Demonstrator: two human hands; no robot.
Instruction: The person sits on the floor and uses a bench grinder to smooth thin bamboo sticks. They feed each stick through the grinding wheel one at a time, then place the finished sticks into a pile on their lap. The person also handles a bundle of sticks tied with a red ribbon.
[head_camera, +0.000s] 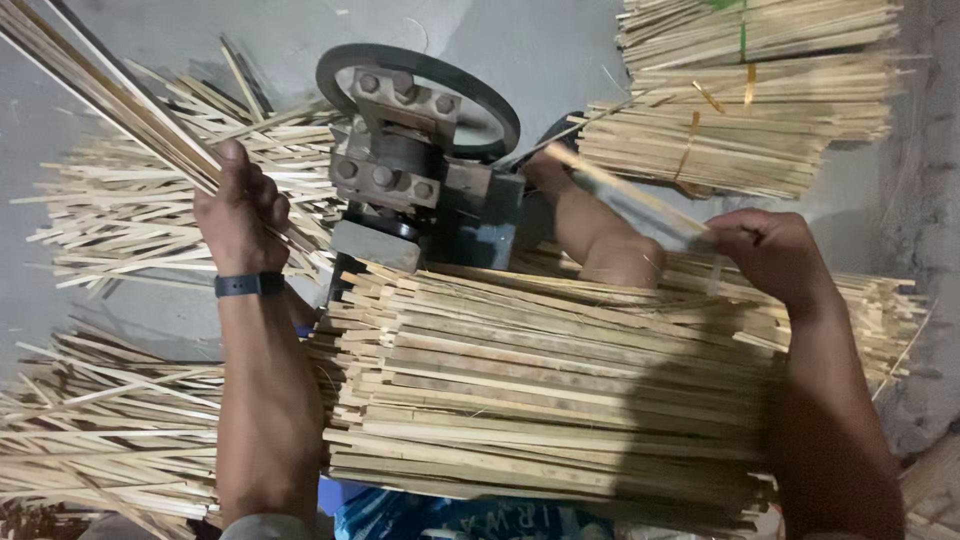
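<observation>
**Holding Bamboo Strips by a Metal Machine**

Looking down from the head camera, the left hand (238, 215) is closed tight around a bunch of long, thin bamboo strips (95, 85). The right hand (768, 255) pinches one flat, pale strip (625, 195). A big stack of rough bamboo slats (540, 400) lies across the lap. Behind it sits a dark metal machine (415, 170) with a round wheel and bolts.

Two bare forearms in shot, no sleeves reaching the wrists. The left hand (238, 205) has a dark band (249, 285) snug round the wrist, flat and plain, like a fitness tracker strap. The right hand (772, 255) wears nothing, no ring, no glove. At the bottom edge there's a sliver of grey cloth (268, 526) at the left elbow.
</observation>
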